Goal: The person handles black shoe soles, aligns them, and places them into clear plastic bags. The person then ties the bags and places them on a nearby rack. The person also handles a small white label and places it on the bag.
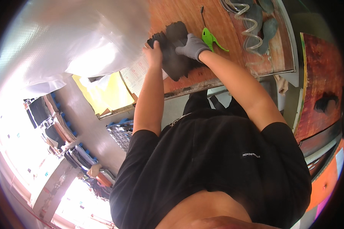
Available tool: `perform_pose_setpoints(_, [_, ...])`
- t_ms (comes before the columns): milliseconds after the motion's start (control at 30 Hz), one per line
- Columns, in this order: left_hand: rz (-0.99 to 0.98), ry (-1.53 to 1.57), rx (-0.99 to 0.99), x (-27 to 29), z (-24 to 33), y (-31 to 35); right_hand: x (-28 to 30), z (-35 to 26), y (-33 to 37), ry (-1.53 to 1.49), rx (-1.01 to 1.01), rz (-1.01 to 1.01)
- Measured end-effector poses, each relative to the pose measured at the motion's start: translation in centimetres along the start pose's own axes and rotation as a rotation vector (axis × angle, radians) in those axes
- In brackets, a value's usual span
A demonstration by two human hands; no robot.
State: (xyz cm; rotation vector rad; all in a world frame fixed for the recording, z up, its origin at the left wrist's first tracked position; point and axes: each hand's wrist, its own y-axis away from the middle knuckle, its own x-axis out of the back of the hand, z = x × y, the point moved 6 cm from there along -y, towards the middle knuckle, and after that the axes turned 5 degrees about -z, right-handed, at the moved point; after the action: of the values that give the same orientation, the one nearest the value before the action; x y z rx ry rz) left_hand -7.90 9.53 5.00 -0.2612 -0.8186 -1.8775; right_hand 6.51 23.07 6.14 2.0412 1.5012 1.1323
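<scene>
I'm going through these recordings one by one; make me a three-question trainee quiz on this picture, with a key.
1. Which hand wears the grey glove? A) left B) right C) both
2. True or false: the green air gun lies on the table, to the right of the dark material.
3. What colour is the plain sheet left of the left forearm?

Key:
1. B, the right hand.
2. True.
3. Yellow.

Small white lettering (251, 155) stands upside down on the black shirt (202, 137), and a white printed sheet (135, 77) along the near edge of the table (164, 11) bears print too small to read.
</scene>
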Motion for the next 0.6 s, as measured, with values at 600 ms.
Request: perform_pose_setpoints(600, [-0.302, -0.413, -0.175, -0.3, 3.3, 2.5, 0.1, 0.5, 0.4, 0.083, 0.058, 0.187])
